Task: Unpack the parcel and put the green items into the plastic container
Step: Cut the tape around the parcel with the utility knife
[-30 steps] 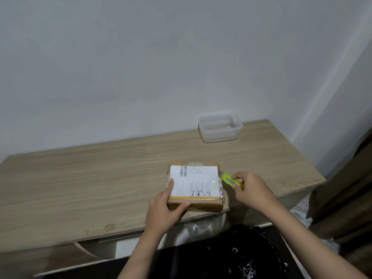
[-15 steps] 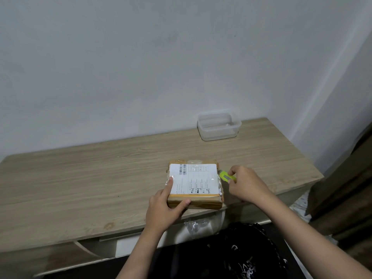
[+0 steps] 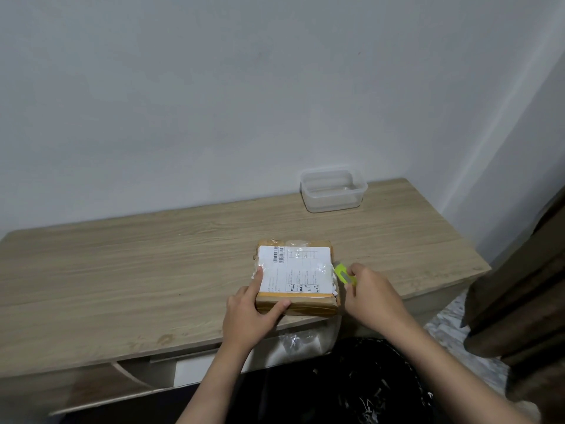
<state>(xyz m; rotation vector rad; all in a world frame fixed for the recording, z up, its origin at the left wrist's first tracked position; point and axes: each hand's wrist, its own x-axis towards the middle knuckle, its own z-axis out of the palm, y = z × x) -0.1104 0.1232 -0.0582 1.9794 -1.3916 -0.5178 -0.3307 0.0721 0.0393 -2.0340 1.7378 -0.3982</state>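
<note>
A brown taped parcel [image 3: 296, 276] with a white shipping label lies sealed near the wooden table's front edge. My left hand [image 3: 255, 312] presses on its near left corner, index finger on the label and thumb along the front side. My right hand [image 3: 371, 296] grips a small yellow-green cutter [image 3: 344, 274], whose tip rests against the parcel's right side. An empty clear plastic container [image 3: 333, 191] stands at the back of the table by the wall, well beyond the parcel.
The wooden table [image 3: 122, 270] runs along a white wall. A brown curtain [image 3: 526, 295] hangs at the right. Below the table edge are a black patterned cloth [image 3: 360, 387] and a crumpled clear plastic bag [image 3: 298, 341].
My right hand with the cutter has shifted in along the parcel's right side. My left hand has kept its hold on the parcel.
</note>
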